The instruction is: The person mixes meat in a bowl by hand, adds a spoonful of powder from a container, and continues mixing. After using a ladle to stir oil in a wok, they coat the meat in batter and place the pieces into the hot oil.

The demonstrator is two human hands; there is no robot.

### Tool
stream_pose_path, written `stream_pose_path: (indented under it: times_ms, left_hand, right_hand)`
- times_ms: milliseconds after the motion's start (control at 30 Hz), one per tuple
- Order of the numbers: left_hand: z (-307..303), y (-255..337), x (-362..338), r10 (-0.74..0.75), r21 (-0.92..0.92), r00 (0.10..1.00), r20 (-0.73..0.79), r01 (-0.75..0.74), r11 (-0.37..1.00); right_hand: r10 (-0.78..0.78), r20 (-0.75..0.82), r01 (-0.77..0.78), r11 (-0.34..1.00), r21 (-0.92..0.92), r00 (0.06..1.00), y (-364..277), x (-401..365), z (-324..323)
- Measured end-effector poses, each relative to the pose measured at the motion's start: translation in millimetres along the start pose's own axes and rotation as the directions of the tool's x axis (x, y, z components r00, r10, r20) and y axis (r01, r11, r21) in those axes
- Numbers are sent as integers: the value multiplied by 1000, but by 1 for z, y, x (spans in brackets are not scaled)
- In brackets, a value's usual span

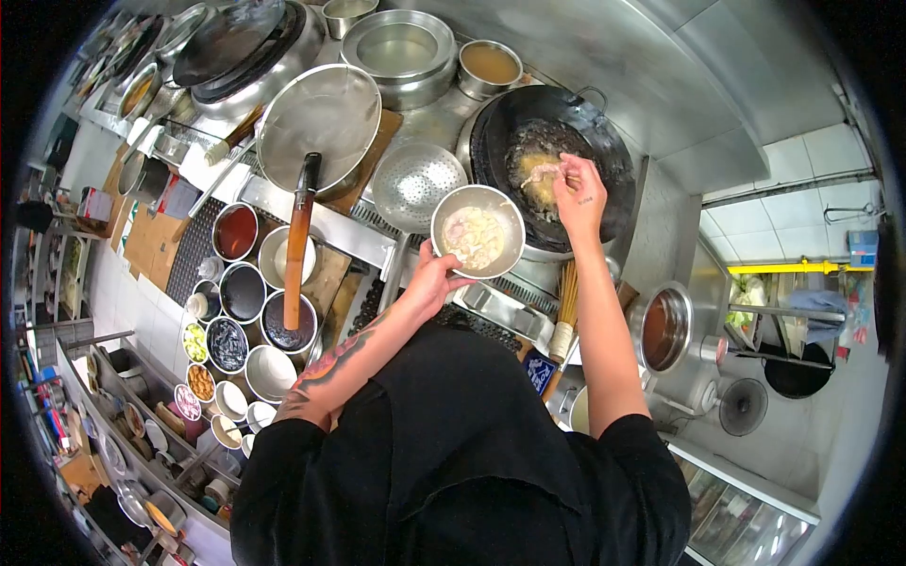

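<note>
My left hand point(440, 280) grips the rim of a metal bowl point(514, 247), tilted slightly so its inside shows. In that bowl lie pale, wet-looking food pieces point(474, 236) in a creamy coating. Over the black wok point(604, 123), my right hand point(578, 193) has its fingers pinched together on a pale strip of coated food point(542, 174). Dark, bubbling oil point(538, 141) fills the wok's bottom, with a yellowish patch beneath the strip. A perforated metal skimmer point(415, 184) rests just left of the bowl.
A large fine strainer point(321, 113) and a wooden-handled tool point(300, 245) are at left, above several sauce and ingredient containers point(243, 291). Pots of liquid point(491, 66) stand behind. A bamboo brush point(564, 307) is beside my right forearm, and a pot of brown sauce point(665, 330) lies further right.
</note>
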State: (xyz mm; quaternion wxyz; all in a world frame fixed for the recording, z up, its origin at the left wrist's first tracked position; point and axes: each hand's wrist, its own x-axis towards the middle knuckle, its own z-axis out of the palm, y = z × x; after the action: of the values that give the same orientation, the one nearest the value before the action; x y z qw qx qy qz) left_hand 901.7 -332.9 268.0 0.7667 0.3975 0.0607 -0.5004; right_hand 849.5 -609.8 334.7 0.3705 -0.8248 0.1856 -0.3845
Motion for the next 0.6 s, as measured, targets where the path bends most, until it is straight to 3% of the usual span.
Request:
stream_pose_path:
  times_ms: [67,267,400,467,533,600]
  left_hand:
    - [-3,2,-3,21,-11,1000,-8,-21,1000]
    - [-15,6,-19,67,-35,996,-54,-68,997]
    - [-24,6,-32,106,3,991,-86,-106,994]
    - [-23,11,-41,82,17,989,-120,-81,997]
    - [-26,12,-43,88,15,988,-124,-86,996]
    - [-31,11,-44,100,23,987,-127,-98,995]
  right_hand:
    - [12,47,-5,990,-138,999,24,10,10]
    - [-23,33,29,982,-186,999,98,51,53]
    - [47,55,-32,968,-248,997,157,74,74]
    - [169,34,-130,856,-500,985,173,82,78]
    - [226,52,-167,837,-521,973,157,89,66]
    - [144,-90,-170,842,-512,985,174,107,44]
